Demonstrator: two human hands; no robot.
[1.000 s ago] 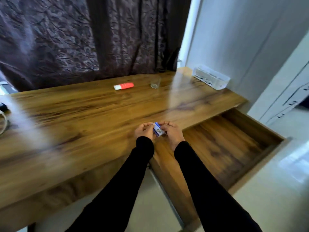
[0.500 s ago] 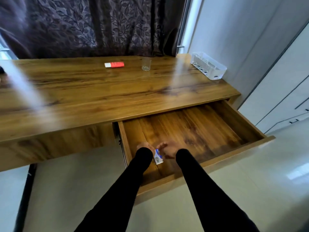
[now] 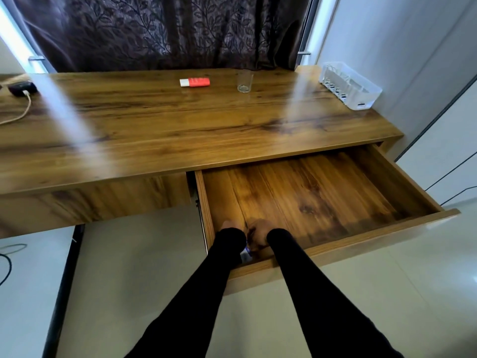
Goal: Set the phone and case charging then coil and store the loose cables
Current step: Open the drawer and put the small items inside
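Fingers of both hands meet low in the open drawer (image 3: 402, 187), at its front left corner, and they seem to pinch a small white-and-blue item (image 3: 246, 254) between them; black sleeves hide most of it, so the exact grip cannot be told. Only the knuckles of the left hand (image 3: 230, 225) show above its cuff, while the right hand (image 3: 259, 232) is curled, its back turned up. Both forearms reach forward and down, close together and nearly parallel.

That drawer is a shallow wooden tray with warm, streaky grain and thin straight walls, pulled well out from under the glossy wooden worktop (image 3: 154, 130). Apart from the hands and the small item, its floor shows bare wood.

Behind the drawer, at the worktop's far right corner, sits a translucent plastic basket (image 3: 361, 95) with slotted sides; what it holds is unclear. Left of the basket stands a clear drinking glass (image 3: 244, 81), then a flat red-and-white tube (image 3: 195, 82) lying on its side. Far left of the drawer, a dark device (image 3: 20, 88) rests on the worktop with a pale cable (image 3: 22, 112) plugged into it.
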